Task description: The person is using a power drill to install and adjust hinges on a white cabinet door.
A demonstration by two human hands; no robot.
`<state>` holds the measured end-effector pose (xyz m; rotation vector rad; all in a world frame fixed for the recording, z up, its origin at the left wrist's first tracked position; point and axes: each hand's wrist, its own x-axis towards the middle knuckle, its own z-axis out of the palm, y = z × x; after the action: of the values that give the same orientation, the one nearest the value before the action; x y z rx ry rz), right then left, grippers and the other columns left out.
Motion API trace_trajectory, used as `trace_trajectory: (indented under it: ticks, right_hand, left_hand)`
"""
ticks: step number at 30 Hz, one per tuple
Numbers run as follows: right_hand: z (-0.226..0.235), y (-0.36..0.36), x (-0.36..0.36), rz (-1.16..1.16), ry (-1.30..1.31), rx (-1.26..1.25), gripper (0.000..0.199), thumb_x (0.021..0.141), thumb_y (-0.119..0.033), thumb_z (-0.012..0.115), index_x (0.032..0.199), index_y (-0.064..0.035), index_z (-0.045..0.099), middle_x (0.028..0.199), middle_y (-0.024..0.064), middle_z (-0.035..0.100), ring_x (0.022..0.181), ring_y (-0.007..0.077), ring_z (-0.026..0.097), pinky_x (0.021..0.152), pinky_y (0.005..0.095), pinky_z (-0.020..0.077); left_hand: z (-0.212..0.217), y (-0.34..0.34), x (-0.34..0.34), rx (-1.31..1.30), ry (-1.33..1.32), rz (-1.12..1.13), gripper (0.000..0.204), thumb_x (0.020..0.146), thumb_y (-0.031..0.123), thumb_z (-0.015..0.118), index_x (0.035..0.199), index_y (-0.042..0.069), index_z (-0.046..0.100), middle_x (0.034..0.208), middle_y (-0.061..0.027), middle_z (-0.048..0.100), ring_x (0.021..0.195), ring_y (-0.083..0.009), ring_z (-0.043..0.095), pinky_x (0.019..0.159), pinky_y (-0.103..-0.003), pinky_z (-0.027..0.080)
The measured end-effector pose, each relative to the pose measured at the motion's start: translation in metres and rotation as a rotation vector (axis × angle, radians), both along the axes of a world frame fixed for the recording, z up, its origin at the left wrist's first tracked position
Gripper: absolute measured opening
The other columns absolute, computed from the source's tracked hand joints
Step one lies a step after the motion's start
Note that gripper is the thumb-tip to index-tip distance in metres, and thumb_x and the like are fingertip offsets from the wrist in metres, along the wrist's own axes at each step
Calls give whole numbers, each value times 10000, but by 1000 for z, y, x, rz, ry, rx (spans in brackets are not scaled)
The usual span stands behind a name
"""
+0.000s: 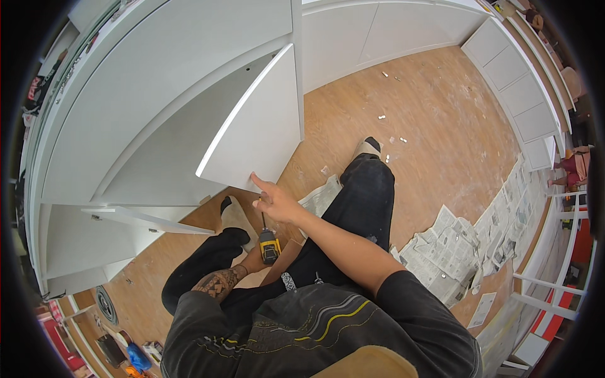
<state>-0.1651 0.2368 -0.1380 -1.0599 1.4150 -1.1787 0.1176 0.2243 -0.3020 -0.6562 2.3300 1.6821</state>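
Observation:
My left hand (254, 260), below a tattooed forearm, is closed around a yellow and black cordless drill (270, 247). The drill's long thin bit points away from me, up past my right hand. Stretched across to the white cabinet door (261, 123), my right hand (277, 203) has its index finger out, the tip at the door's near edge. Its thumb is apart from that finger, and the other fingers are partly hidden. That door stands swung out from the white cabinet (183, 123). A second, lower door (157, 220) also hangs ajar, with hinges showing.
I sit on a wooden floor (435, 126), legs bent. Newspaper sheets (441, 252) lie to the right, with small white bits (382, 117) scattered beyond my foot. White cabinets (391, 31) line the far side. A dark round coil (106, 305) and a blue item (137, 357) are at the lower left.

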Motion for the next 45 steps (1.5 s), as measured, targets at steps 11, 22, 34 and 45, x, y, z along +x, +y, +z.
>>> trace_trajectory:
  ticks: [11,22,34,45]
  right_hand:
    - [2,-81,7,-10,-167,81,766,976,-187,655,1641,-58,299,1511,300,509,1367,365,538,1136,376,425]
    - [10,-119,12,-15,-96,154,820,995,-189,644,1685,-139,202,1633,296,375,1546,343,353,1183,367,362]
    - [27,-127,24,-43,-193,142,921,987,-217,651,1705,-224,73,1639,323,340,1548,383,341,1209,409,339]
    - [28,-135,26,-16,-128,226,935,985,-241,657,1703,-182,61,1649,302,337,1540,374,353,1216,425,340]
  left_hand:
    - [35,-1,-27,-1,-158,-188,978,874,164,832,1585,17,177,1280,-193,648,1174,-324,679,975,-411,544]
    - [6,-2,-47,-36,-74,-265,801,897,165,792,1535,73,317,1370,-231,601,1285,-389,610,1066,-432,482]
    - [-6,-14,-29,-186,-182,-308,657,872,182,791,1412,60,436,1141,-268,716,1116,-473,673,944,-507,541]
    - [18,-19,-41,-152,-318,-292,593,816,75,818,1341,25,546,1205,-277,698,1174,-444,654,978,-484,534]
